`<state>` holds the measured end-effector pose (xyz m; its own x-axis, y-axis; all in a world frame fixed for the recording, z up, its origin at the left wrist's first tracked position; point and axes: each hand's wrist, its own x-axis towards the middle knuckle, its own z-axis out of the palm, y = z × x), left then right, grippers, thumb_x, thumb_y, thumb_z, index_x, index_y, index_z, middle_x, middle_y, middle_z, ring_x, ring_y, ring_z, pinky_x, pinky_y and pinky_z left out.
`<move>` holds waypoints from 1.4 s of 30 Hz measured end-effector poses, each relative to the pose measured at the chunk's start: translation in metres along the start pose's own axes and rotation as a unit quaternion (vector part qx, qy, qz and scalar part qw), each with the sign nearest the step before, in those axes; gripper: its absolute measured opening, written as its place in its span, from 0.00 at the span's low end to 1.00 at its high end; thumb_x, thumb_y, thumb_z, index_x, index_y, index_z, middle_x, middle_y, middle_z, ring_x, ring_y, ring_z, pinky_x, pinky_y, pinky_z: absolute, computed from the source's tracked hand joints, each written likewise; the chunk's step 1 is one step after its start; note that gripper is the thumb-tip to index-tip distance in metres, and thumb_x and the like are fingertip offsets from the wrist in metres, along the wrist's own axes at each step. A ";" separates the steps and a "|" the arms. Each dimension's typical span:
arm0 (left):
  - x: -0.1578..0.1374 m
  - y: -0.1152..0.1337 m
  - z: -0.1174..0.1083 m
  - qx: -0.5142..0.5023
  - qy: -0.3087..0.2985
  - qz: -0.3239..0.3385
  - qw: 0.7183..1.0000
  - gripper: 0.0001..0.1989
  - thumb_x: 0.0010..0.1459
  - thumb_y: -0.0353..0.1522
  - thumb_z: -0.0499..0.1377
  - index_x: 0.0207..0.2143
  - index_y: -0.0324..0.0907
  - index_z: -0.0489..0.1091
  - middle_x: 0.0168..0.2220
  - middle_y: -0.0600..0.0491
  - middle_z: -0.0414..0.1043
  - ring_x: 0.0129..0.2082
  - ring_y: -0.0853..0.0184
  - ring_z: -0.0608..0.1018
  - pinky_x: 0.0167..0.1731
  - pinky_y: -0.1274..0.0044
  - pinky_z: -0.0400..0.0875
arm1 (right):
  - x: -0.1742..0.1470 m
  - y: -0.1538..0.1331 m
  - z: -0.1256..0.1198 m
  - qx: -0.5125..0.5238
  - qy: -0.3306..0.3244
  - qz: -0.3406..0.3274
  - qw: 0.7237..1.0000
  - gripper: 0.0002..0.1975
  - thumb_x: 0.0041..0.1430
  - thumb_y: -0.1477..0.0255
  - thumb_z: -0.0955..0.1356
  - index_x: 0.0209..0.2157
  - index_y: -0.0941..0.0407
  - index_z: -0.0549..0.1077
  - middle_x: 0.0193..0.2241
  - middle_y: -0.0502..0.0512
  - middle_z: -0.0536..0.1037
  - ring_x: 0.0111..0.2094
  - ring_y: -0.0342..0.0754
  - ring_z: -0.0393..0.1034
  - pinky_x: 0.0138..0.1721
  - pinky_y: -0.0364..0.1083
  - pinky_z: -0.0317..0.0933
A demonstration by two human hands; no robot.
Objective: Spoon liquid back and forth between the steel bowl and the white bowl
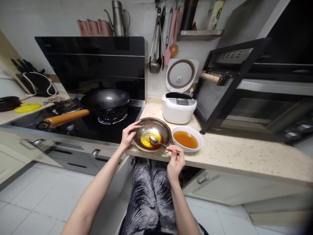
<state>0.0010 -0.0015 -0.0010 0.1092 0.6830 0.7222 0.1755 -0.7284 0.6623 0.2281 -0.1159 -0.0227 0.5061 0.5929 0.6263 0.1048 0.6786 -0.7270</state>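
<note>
A steel bowl (164, 125) with a shallow pool of yellow-amber liquid (148, 139) stands at the counter's front edge. My left hand (128, 134) grips its left rim, thumb and fingers on the edge. In my right hand (176, 160) is a metal spoon (154, 140), held by the handle. The spoon's head is over the liquid inside the bowl; whether it touches the liquid I cannot tell. Right beside the steel bowl sits a white bowl (201, 143) holding orange-brown liquid (186, 139).
Behind the bowls is a white rice cooker (179, 111) with its lid raised. On the stove at left rests a black wok (107, 98) whose wooden handle (69, 118) points toward the front. A black rack with an oven (274, 111) stands at right. Utensils (156, 42) hang on the wall.
</note>
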 end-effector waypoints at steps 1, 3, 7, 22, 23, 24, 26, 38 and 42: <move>0.000 -0.001 0.000 -0.002 0.001 0.001 1.000 0.20 0.53 0.29 0.56 0.45 0.43 0.82 0.61 0.47 0.75 0.62 0.49 0.76 0.65 0.54 0.67 | 0.001 -0.001 -0.001 -0.003 0.003 -0.003 1.000 0.11 0.72 0.66 0.64 0.34 0.55 0.70 0.32 0.51 0.76 0.30 0.43 0.72 0.35 0.45 0.68; 0.000 -0.002 0.000 -0.003 0.003 0.003 1.000 0.20 0.53 0.29 0.56 0.45 0.43 0.82 0.61 0.47 0.75 0.62 0.49 0.76 0.65 0.54 0.67 | 0.003 -0.004 -0.003 -0.013 0.010 -0.008 1.000 0.11 0.72 0.66 0.64 0.35 0.55 0.70 0.32 0.51 0.76 0.31 0.44 0.72 0.36 0.45 0.68; 0.000 -0.002 -0.001 0.007 -0.001 0.000 1.000 0.20 0.53 0.30 0.55 0.45 0.43 0.82 0.61 0.47 0.75 0.62 0.49 0.76 0.65 0.54 0.67 | 0.009 -0.008 -0.006 -0.015 0.033 -0.021 0.999 0.10 0.72 0.66 0.64 0.35 0.55 0.70 0.32 0.51 0.76 0.31 0.44 0.72 0.36 0.45 0.68; 0.000 -0.001 0.000 0.000 0.001 -0.005 1.000 0.20 0.54 0.30 0.56 0.45 0.44 0.82 0.61 0.47 0.76 0.62 0.50 0.76 0.64 0.55 0.68 | 0.033 -0.017 -0.026 -0.032 0.173 -0.049 0.983 0.08 0.72 0.66 0.65 0.37 0.54 0.70 0.34 0.52 0.75 0.31 0.44 0.72 0.37 0.47 0.70; 0.000 -0.001 -0.001 0.002 0.000 -0.006 1.000 0.20 0.54 0.29 0.55 0.45 0.44 0.82 0.61 0.47 0.75 0.62 0.50 0.76 0.64 0.55 0.67 | 0.034 -0.016 -0.028 -0.040 0.177 -0.053 0.982 0.08 0.72 0.66 0.65 0.37 0.55 0.70 0.34 0.52 0.75 0.31 0.44 0.72 0.37 0.47 0.70; 0.000 -0.001 -0.001 0.005 -0.001 -0.007 1.000 0.20 0.54 0.29 0.55 0.45 0.44 0.82 0.61 0.47 0.75 0.62 0.50 0.76 0.65 0.55 0.67 | 0.034 -0.015 -0.030 -0.050 0.180 -0.057 0.981 0.09 0.72 0.66 0.65 0.37 0.55 0.70 0.34 0.52 0.75 0.31 0.44 0.72 0.37 0.47 0.70; 0.000 0.001 -0.001 0.011 -0.002 -0.009 1.000 0.21 0.54 0.29 0.55 0.46 0.44 0.82 0.61 0.48 0.75 0.63 0.50 0.75 0.65 0.55 0.67 | 0.035 -0.011 -0.034 -0.078 0.182 -0.071 0.978 0.09 0.72 0.65 0.64 0.37 0.55 0.70 0.33 0.52 0.75 0.31 0.45 0.72 0.37 0.47 0.70; 0.001 -0.002 -0.002 0.011 -0.002 -0.003 1.000 0.20 0.54 0.30 0.56 0.46 0.44 0.82 0.61 0.47 0.75 0.63 0.49 0.75 0.65 0.55 0.67 | 0.031 0.014 -0.049 -0.245 -0.015 -0.322 0.914 0.10 0.69 0.77 0.63 0.41 0.51 0.75 0.33 0.54 0.80 0.34 0.49 0.76 0.37 0.51 0.70; 0.001 -0.003 -0.003 0.011 -0.003 0.000 1.000 0.21 0.53 0.30 0.56 0.46 0.44 0.82 0.61 0.47 0.75 0.63 0.50 0.75 0.65 0.55 0.67 | 0.032 0.014 -0.050 -0.254 -0.076 -0.335 0.904 0.13 0.67 0.81 0.63 0.43 0.51 0.75 0.35 0.56 0.81 0.36 0.50 0.75 0.37 0.52 0.70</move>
<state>-0.0020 0.0012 -0.0011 0.1147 0.6840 0.7204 0.1963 -0.7265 0.6585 0.2886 -0.1095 -0.0267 0.0647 0.2011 0.9774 0.7433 0.6438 -0.1817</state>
